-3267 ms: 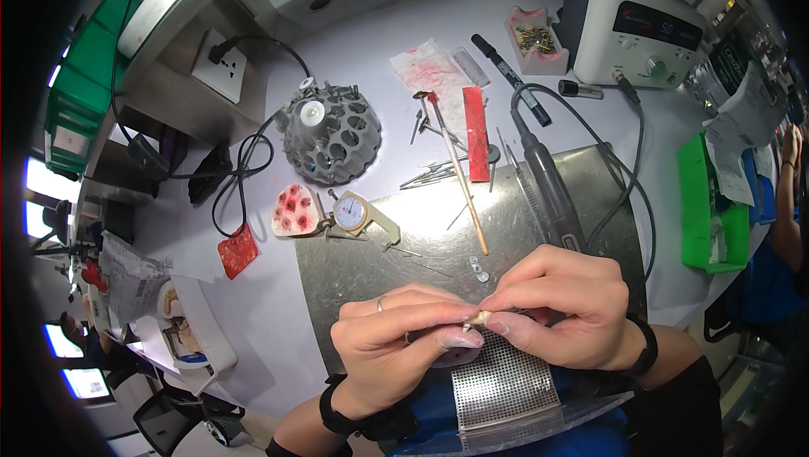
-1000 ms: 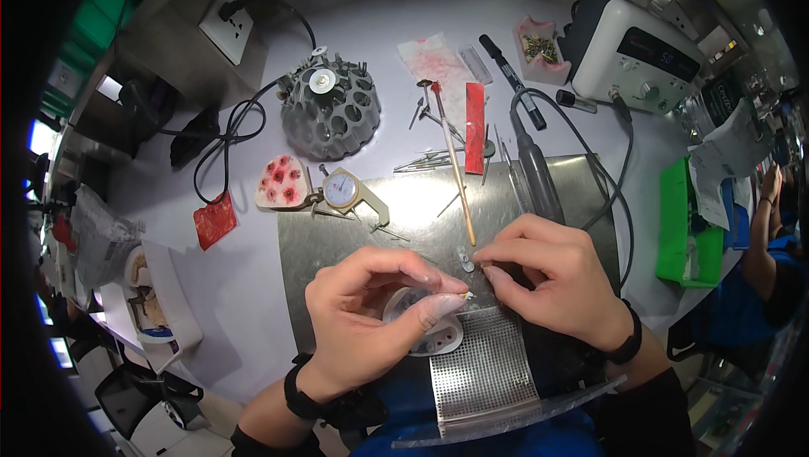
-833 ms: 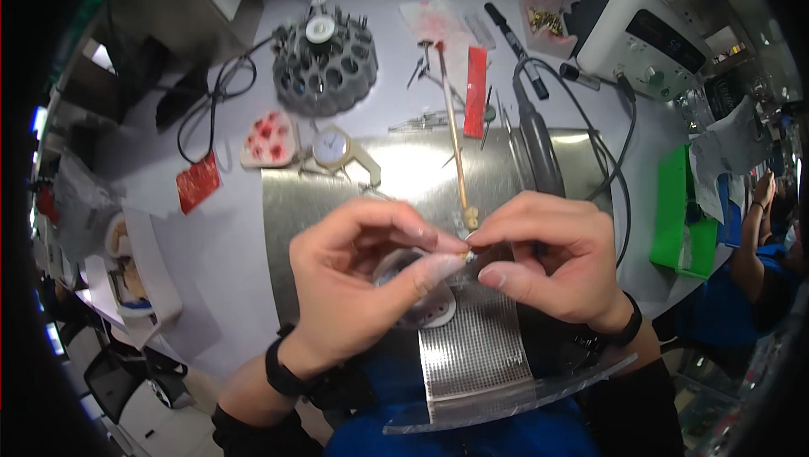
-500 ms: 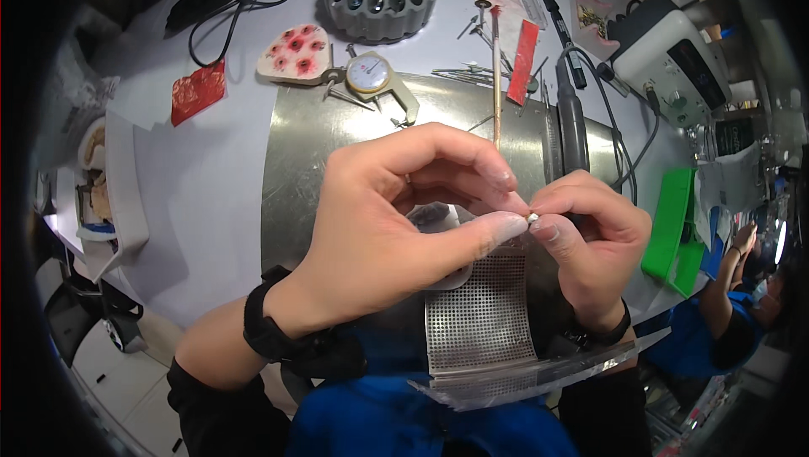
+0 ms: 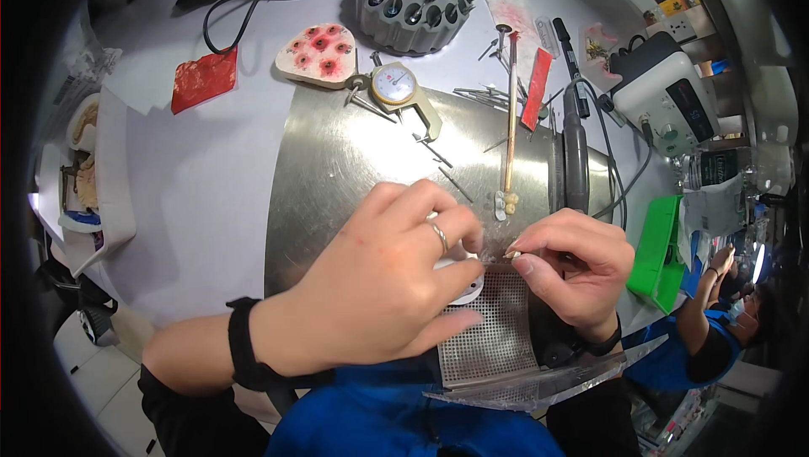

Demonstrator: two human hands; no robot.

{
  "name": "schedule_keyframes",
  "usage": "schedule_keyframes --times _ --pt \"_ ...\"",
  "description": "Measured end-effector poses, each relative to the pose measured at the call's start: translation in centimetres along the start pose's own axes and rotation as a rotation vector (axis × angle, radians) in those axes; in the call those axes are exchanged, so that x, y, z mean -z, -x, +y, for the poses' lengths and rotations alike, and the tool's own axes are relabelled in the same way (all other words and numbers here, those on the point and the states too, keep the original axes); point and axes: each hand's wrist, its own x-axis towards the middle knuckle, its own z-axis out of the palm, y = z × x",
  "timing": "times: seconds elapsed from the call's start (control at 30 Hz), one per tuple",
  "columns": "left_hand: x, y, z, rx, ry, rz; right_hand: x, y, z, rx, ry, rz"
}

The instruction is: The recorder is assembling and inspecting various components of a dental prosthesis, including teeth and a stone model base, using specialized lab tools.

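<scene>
Where the white counter (image 5: 202, 196) spreads widest, 12 o'clock being away from us: we judge the work to be partway along, since one small piece (image 5: 511, 255) is held and not yet set down; how much is finished and how much is left, we cannot tell.
Metal plate (image 5: 324, 170): beneath the work on the counter, with our brush (image 5: 511, 120) reaching off it toward 12 o'clock.
Left hand (image 5: 392, 284): back turned up, fingers bent, thumb standing apart toward 3 o'clock; we see nothing pinched, but the fingertips are partly hidden, so we cannot tell whether they touch anything.
Right hand (image 5: 581, 267): thumb and index finger closed on the small piece, the other fingers curled in.
Perforated sheet (image 5: 484, 335): at 6 o'clock from our fingertips.
White dish (image 5: 466, 295): at 3 o'clock of our left hand's middle, partly covered by its fingers.
Pale lumps (image 5: 511, 202): loose on the metal plate just beside the brush's end, at 12 o'clock from the right fingertips.
Small piece: at 9 o'clock of our right hand, between its fingertips, too tiny for us to make out its shape.
</scene>
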Motion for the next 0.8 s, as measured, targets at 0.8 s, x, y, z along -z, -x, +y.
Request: schedule_keyframes --times 0.8 --pt "1.6 -1.1 -2.0 -0.114 -0.006 0.116 -0.3 0.3 -0.2 -0.033 0.088 -0.1"
